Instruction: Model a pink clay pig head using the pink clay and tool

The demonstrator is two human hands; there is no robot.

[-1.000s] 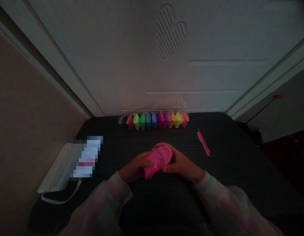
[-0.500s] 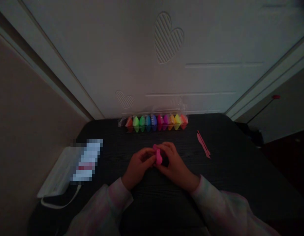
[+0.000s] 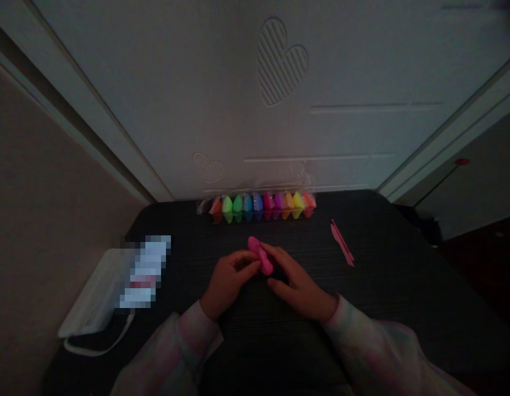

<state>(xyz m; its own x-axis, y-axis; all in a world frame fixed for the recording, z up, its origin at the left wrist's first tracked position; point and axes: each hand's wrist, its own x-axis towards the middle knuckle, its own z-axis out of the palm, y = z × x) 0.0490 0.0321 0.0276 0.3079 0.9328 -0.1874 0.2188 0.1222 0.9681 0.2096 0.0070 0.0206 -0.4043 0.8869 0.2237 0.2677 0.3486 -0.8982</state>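
A pink piece of modelling clay point(image 3: 261, 256), narrow in the middle with rounded ends, is held above the dark table. My left hand point(image 3: 229, 279) pinches its middle between thumb and fingers. Beside it on the right, my right hand point(image 3: 298, 285) has its thumb spread away from its fingers. Its fingertips lie against or very close to the clay's right side; whether they touch I cannot tell.
Along the table's point(image 3: 387, 286) back edge stands a row of colourful clay packs point(image 3: 258, 208) in clear plastic. Pink modelling tools point(image 3: 341, 243) lie to the right. On the left are a blurred-out bright screen point(image 3: 145, 272), a white box-like device point(image 3: 92, 294) and a white cable point(image 3: 98, 352).
My right thumb and fingers have opened away from the clay. The clay has turned in my left hand, so its upper end now leans left and more of it shows.
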